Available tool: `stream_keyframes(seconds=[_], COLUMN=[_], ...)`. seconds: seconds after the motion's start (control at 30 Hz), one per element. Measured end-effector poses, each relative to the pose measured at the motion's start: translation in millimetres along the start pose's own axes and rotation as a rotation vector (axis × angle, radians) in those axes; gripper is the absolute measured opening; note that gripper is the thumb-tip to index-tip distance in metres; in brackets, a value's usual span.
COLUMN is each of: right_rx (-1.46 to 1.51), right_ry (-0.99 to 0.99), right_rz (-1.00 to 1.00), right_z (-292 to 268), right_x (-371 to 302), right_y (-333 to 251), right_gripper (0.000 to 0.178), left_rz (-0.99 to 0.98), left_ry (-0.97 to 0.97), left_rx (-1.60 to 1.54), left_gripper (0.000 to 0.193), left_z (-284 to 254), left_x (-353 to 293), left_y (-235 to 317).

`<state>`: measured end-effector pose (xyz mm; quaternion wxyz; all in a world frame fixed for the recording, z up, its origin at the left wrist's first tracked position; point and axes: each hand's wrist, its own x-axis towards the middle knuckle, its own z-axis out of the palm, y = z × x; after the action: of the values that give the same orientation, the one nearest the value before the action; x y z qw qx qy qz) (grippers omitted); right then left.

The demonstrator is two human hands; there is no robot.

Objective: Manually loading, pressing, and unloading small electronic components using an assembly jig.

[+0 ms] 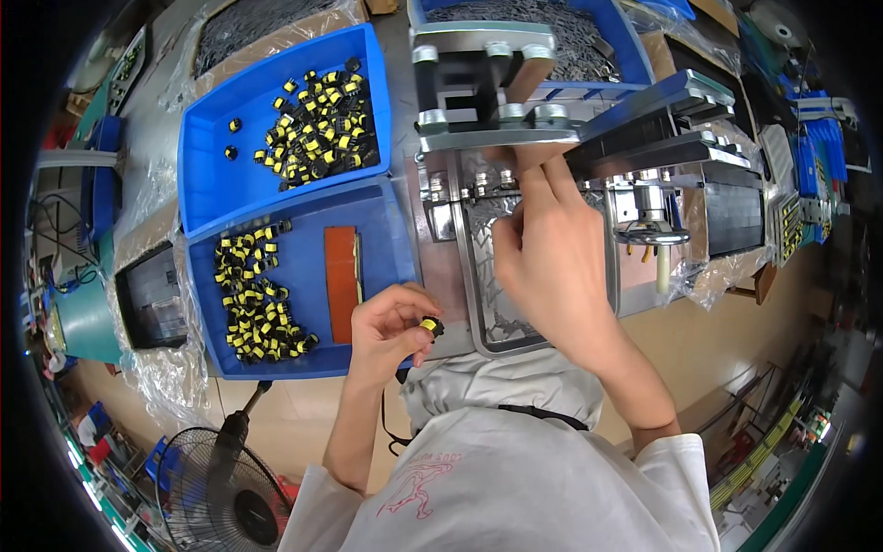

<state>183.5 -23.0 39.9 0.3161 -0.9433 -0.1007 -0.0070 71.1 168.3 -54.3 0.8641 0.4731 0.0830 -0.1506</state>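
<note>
My left hand (394,333) is closed in a pinch on a small black coil with yellow tape (430,326), just off the near right corner of the lower blue bin (303,366). My right hand (558,267) reaches up over a metal tray (492,313), its fingers stretched under the plate of a metal press fixture (501,138). That plate hides the fingertips, so I cannot see what they touch. Many like coils (262,313) lie in the lower bin beside an orange-brown block (341,285). More coils (322,129) fill part of the upper blue bin (207,175).
Metal arms (671,101) and a round chromed clamp part (651,225) stand to the right of my right hand. A further blue bin (635,46) of dark pieces lies behind the fixture. Plastic-lined boxes (152,299) flank the bench. A fan (225,488) stands at the lower left.
</note>
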Motion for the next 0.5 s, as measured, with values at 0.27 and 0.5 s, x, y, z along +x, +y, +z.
stream_keyframes(seconds=[0.27,0.5], right_rx=[-0.184,-0.116], right_ry=[0.127,0.007], right_rz=[-0.1,-0.093], right_z=[-10,-3], right_x=[-6,-7], right_y=[4,13], right_gripper=[0.039,0.042], left_rz=[0.014,-0.002], left_ry=[-0.01,-0.006], left_rx=[-0.028,0.014], left_gripper=[0.021,0.022], left_z=[-2,-1], left_x=[-2,0], left_y=[-1,1])
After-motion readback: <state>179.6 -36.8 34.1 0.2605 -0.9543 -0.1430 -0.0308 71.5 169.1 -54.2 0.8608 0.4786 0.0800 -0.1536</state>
